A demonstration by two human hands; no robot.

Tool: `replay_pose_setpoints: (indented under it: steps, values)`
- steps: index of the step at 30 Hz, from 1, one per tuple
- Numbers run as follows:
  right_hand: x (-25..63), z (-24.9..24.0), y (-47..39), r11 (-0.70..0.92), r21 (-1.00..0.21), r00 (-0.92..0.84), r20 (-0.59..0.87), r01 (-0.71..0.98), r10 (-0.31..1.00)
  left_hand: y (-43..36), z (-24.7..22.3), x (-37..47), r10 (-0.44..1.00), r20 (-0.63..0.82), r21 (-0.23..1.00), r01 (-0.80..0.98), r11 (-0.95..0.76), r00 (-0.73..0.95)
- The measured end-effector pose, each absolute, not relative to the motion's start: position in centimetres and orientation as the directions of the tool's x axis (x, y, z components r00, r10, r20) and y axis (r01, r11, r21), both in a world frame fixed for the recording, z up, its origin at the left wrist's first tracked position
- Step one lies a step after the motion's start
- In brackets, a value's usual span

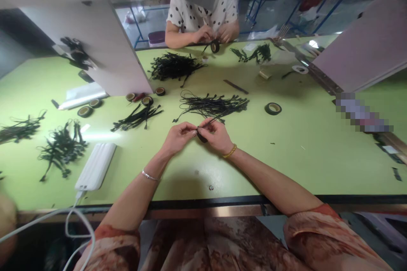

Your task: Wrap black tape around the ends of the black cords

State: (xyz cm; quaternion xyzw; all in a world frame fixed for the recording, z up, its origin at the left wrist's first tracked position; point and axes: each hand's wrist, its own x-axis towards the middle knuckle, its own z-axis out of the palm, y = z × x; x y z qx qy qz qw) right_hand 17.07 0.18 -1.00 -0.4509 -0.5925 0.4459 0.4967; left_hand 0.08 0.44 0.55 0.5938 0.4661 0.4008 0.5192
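Note:
My left hand (182,137) and my right hand (218,135) meet over the middle of the table, fingertips almost touching. Both are closed in a pinch on a thin black cable (210,122). Under the right fingers hangs a black roll of tape (202,137), mostly hidden by that hand. Just beyond my hands lies a loose bundle of black cables (219,105) with small connectors. Another roll of black tape (273,108) rests to the right of that bundle.
More cable bundles (136,116) and tape rolls (85,111) lie to the left, near a white power bank (96,167) with a white cord. Upright panels (95,46) flank the table. Across it, a person in a dotted shirt (203,12) handles a tape roll (215,46).

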Motion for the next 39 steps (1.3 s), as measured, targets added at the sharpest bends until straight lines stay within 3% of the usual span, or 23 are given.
replay_pose_setpoints:
  steps: [5, 9, 12, 15, 22, 28, 31, 34, 39]
  values:
    - [17.1, -1.0, 0.0, 0.186, -0.982, -0.21, 0.189, -0.033, 0.959, 0.8, -0.2, 0.0, 0.982, 0.022, 0.998, 0.06, -0.034, 0.185]
    - [17.4, -1.1, 0.7, -0.054, -0.98, -0.237, -0.008, -0.19, 0.971, 0.5, 0.5, -0.1, 0.973, 0.055, 0.989, 0.119, -0.084, 0.226]
    - [17.9, -1.0, 1.5, -0.263, -0.879, -0.26, -0.167, -0.397, 0.951, 0.1, 1.4, -0.1, 0.953, 0.09, 0.955, 0.248, -0.165, 0.288]
    - [18.6, -0.9, 2.0, -0.348, -0.793, -0.336, -0.192, -0.5, 0.922, -0.2, 1.9, 0.1, 0.946, 0.098, 0.921, 0.333, -0.204, 0.308]
    - [19.1, -0.4, 1.6, -0.221, -0.888, -0.357, -0.07, -0.404, 0.932, 0.1, 1.1, 0.2, 0.968, -0.067, 0.97, 0.243, 0.007, 0.24]
    - [19.1, -0.8, 1.6, -0.017, -0.953, -0.392, 0.108, -0.304, 0.914, 0.4, 0.5, -0.3, 0.953, -0.21, 0.932, 0.34, 0.128, 0.219]
    - [19.2, -0.8, 1.7, 0.041, -0.959, -0.408, 0.158, -0.281, 0.899, 0.3, 0.5, -0.3, 0.958, -0.218, 0.9, 0.418, 0.123, 0.186]
    - [19.6, -0.7, 1.8, -0.017, -0.945, -0.456, 0.143, -0.328, 0.878, 0.1, 0.8, 0.1, 0.969, -0.182, 0.867, 0.492, 0.077, 0.169]
    - [20.0, -0.3, 1.8, -0.052, -0.945, -0.47, 0.112, -0.322, 0.876, -0.6, 1.4, 1.4, 0.991, -0.054, 0.681, 0.731, -0.051, 0.119]
